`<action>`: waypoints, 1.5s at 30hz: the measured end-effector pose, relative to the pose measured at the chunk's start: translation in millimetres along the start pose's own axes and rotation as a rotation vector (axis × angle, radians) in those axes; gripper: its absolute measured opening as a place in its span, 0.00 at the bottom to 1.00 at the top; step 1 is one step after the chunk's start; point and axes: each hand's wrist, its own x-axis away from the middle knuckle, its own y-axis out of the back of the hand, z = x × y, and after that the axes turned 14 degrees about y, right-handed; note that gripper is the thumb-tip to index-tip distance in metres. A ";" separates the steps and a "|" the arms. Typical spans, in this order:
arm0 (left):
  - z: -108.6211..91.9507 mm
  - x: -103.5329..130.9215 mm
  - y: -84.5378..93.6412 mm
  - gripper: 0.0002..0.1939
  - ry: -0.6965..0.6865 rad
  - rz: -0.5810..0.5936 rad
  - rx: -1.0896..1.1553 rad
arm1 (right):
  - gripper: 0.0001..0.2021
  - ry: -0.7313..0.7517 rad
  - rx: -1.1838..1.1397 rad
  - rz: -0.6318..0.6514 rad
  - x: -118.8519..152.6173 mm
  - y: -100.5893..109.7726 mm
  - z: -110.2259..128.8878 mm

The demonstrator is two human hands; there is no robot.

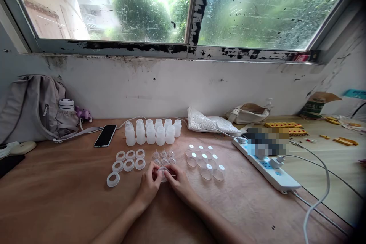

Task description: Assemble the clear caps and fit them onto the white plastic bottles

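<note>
My left hand [151, 181] and my right hand [177, 179] meet at the middle of the table, fingers closed round a translucent ring [164, 177] that looks like a bottle collar. Whether a nipple sits in it I cannot make out. Just beyond my fingers lie several clear bottle nipples [163, 154]. To the left are several white collar rings [129, 164], in loose rows. Further back stand several frosted small bottles [150, 135], upright in two rows. On the right are several clear round caps [206, 174], with small white discs [209, 166] near them.
A phone [105, 136] lies left of the bottles, near a grey backpack [37, 106]. At right, a white power strip [265, 166] with plugs and cables [326, 187] runs across the table. A white plastic package [210, 122] and a beige bag [248, 113] rest against the wall.
</note>
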 end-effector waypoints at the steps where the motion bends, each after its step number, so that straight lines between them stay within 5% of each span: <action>1: 0.0 0.1 0.1 0.06 -0.007 -0.002 -0.008 | 0.10 -0.015 -0.017 0.001 -0.1 -0.1 -0.5; 11: -0.3 0.2 0.1 0.09 0.044 0.102 0.083 | 0.09 0.025 0.047 -0.020 -0.6 1.9 3.9; 20: 3.8 -4.8 -0.8 0.15 0.106 0.123 0.136 | 0.13 -0.090 -0.128 -0.024 3.1 1.3 -16.4; 32: -3.7 4.5 0.1 0.06 -0.051 -0.026 -0.113 | 0.09 -0.031 -0.041 -0.036 1.7 1.5 -6.5; 45: -6.1 3.7 3.4 0.04 -0.110 -0.034 -0.183 | 0.03 0.122 0.103 -0.015 2.2 1.5 -2.5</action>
